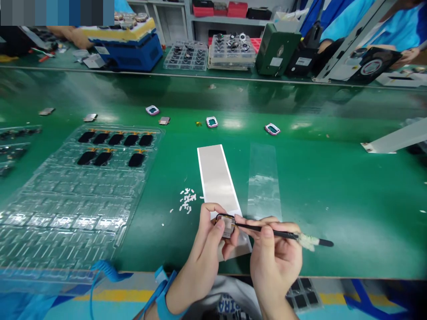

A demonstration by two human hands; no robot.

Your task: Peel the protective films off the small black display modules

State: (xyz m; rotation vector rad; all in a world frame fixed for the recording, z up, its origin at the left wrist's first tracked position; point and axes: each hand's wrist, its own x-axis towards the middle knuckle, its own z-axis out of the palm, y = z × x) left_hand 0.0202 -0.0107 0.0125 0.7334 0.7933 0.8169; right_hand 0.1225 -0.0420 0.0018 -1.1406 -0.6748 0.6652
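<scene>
My left hand point(205, 253) pinches a small dark-framed part point(227, 224) between thumb and fingers, just above the near end of a white strip point(216, 178) on the green mat. My right hand point(275, 255) grips black tweezers point(283, 234) wrapped with white tape near the back end; their tip touches the part. A blue wrist strap point(163, 295) sits on my left wrist. A small heap of white scraps point(187, 200) lies on the mat left of the strip.
A clear plastic tray point(73, 200) with several black parts in its top rows lies at left. A clear film strip point(264, 178) lies right of the white one. Pink-rimmed parts point(211, 122) dot the belt. Trays, boxes and other people sit beyond.
</scene>
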